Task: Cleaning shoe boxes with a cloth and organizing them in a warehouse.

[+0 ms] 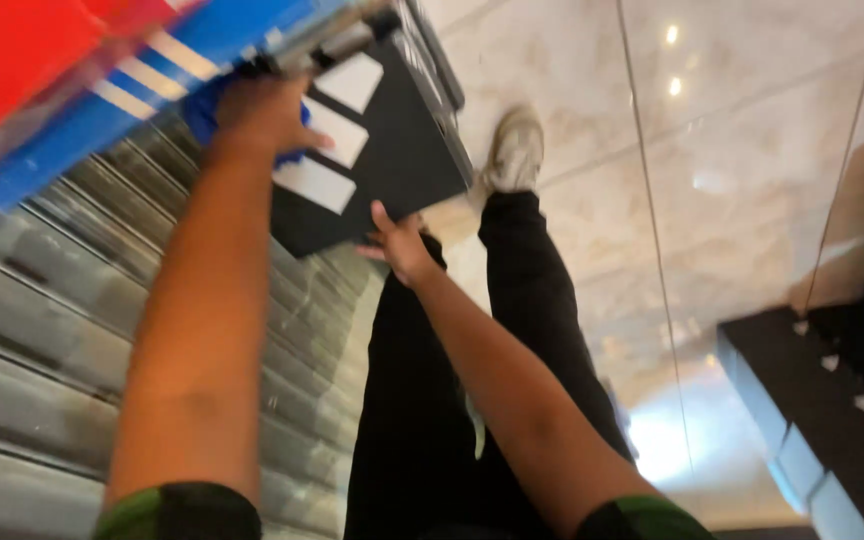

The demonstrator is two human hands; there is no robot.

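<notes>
The left hand [264, 112] has its fingers curled around a blue cloth [214, 108], pressed against the upper edge of a black box [392, 150] with white labels. The right hand [402, 245] props the box's lower corner from beneath, fingers spread on its underside (whether they truly grip is unclear). The box sits between the hands — its long axis running from the left hand down toward the right — beside a blue box [152, 70] on a metal shutter [42, 340], above the glossy tiled floor [752, 150].
</notes>
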